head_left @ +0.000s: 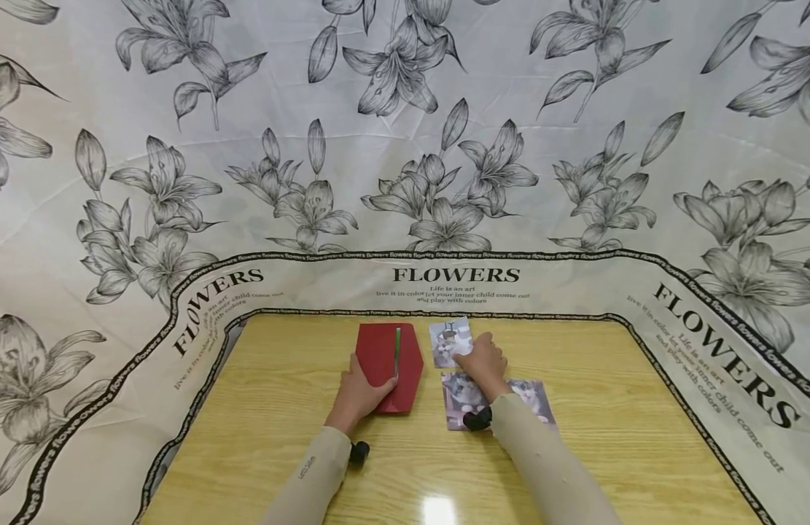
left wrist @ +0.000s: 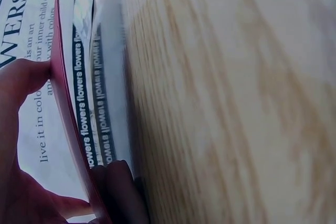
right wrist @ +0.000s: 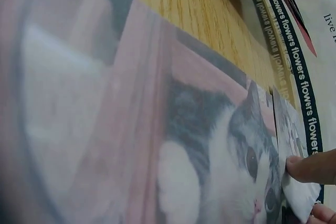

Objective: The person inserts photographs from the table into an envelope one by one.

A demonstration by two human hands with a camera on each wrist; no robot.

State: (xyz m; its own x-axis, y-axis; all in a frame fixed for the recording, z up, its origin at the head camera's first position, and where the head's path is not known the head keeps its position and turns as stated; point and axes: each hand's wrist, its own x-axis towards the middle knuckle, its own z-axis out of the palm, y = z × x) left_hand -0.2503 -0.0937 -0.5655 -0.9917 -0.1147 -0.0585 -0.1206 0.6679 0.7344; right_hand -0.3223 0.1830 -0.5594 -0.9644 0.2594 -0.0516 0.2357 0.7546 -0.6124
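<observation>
Keeping both pieces unbent was judged the chief need: the red envelope (head_left: pixel 376 351) was held by the left hand (head_left: pixel 363 391), its thumb laid over the face, while the small card (head_left: pixel 447 343) just to the right was pinched at its lower right part by the right hand (head_left: pixel 485 367). In the right-wrist view, a thumb was seen in front of the card and a finger behind, so a light pinch was called for, lest the corner be creased. The narrow green strip (head_left: pixel 397 346) on the envelope could not be identified, and was best left unpressed. Below the card, a cat print (head_left: pixel 458 399) was laid on the worktop (head_left: pixel 293 415), partly covered by the right sleeve (head_left: pixel 542 459); whether one sheet or two were there could not be told. Little room was left at the far edge, bounded by patterned cloth (head_left: pixel 332 284). Envelope and card were separated by a slim gap; more bare wood was offered leftward, rightward and nearer.
</observation>
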